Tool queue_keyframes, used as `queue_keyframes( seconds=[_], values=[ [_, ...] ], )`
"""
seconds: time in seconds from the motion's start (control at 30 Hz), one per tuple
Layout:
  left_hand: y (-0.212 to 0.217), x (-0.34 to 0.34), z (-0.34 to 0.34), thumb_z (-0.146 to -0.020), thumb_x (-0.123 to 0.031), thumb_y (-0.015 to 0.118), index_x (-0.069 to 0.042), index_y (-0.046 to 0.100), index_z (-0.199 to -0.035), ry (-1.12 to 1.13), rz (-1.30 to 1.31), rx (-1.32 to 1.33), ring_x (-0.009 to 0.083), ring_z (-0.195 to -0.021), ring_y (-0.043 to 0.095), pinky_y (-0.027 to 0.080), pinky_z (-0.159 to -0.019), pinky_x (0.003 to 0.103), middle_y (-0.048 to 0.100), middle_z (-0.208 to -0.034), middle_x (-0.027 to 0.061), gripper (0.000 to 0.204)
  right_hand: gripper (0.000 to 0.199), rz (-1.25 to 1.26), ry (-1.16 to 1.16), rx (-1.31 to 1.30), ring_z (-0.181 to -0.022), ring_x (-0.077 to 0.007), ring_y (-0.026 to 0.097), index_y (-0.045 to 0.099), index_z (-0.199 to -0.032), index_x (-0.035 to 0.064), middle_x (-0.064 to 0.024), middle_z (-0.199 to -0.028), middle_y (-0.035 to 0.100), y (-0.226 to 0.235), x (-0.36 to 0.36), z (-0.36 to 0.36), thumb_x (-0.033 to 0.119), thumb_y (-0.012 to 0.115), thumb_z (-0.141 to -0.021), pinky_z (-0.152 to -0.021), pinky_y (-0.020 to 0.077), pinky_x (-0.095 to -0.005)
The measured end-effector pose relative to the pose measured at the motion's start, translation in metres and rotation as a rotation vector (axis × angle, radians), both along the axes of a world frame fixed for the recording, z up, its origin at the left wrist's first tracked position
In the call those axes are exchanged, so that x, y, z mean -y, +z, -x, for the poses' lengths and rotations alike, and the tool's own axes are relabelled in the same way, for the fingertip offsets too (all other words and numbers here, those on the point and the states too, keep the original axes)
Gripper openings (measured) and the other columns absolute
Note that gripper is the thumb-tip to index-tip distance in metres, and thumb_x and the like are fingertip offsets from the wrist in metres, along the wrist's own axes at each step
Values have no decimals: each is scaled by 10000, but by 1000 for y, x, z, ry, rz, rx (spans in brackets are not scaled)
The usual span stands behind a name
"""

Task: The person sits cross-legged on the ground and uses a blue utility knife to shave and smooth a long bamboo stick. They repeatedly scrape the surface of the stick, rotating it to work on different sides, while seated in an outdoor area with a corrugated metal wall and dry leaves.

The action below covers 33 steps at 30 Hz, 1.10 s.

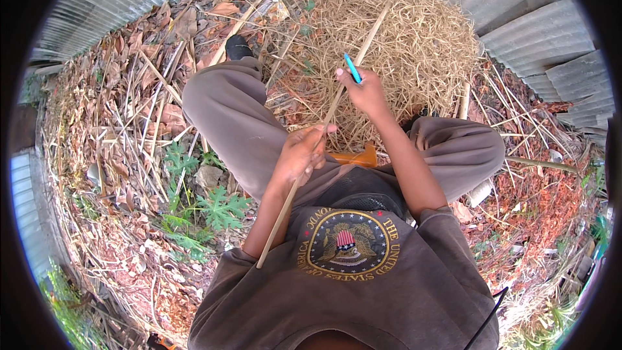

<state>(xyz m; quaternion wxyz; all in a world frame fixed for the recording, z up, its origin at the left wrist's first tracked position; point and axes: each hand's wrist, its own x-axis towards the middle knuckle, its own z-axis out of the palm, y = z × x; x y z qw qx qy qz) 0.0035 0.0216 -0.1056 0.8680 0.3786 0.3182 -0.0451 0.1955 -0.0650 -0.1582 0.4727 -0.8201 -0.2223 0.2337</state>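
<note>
A long, pale bamboo strip (337, 100) slants from the straw heap down past my lap, its near end close to my left forearm. My left hand (302, 153) is closed around it, thumb lying along the strip. Farther up, my right hand (368, 94) is closed on a slim bright blue tool (352, 68) that sticks out past its fingers; whether it is a knife handle or a pen I cannot make out. The right thumb rests against or right beside the strip.
Dry straw-like shavings (421, 45) are heaped in front of me. An orange object (355, 155) lies at my lap between my bent legs. Dead leaves and sticks (142, 97) cover the left ground, with a green plant (221, 209). Corrugated metal sheets (518, 13) fence the far side.
</note>
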Motion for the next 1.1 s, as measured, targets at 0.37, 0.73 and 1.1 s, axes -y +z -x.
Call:
queue_keyframes(
  seconds=[0.37,0.73,1.1],
  values=[
    [-7,2,12,-1034,-274,412,49,539,-1156,-43,159,-3,55,-382,293,284,-410,213,377,-556,-31,368,316,-361,-261,-293,-413,-104,383,609,-861,18,14,-538,435,0,62,-44,325,611,-937,-421,329,-295],
    [18,2,34,-1041,-324,372,41,502,-1268,-205,-45,-62,89,-411,416,363,-402,204,489,-603,33,450,467,87,1,-49,-531,-61,356,669,-815,11,47,-550,415,-2,69,26,466,619,-906,-479,296,-275],
    [74,10,103,-1048,-279,356,-12,536,-1061,-34,179,-62,58,-344,313,279,-385,212,347,-500,-44,322,641,85,291,83,-507,-301,567,628,-746,22,-121,-521,525,46,59,80,649,545,-853,-513,429,-414]
  ],
)
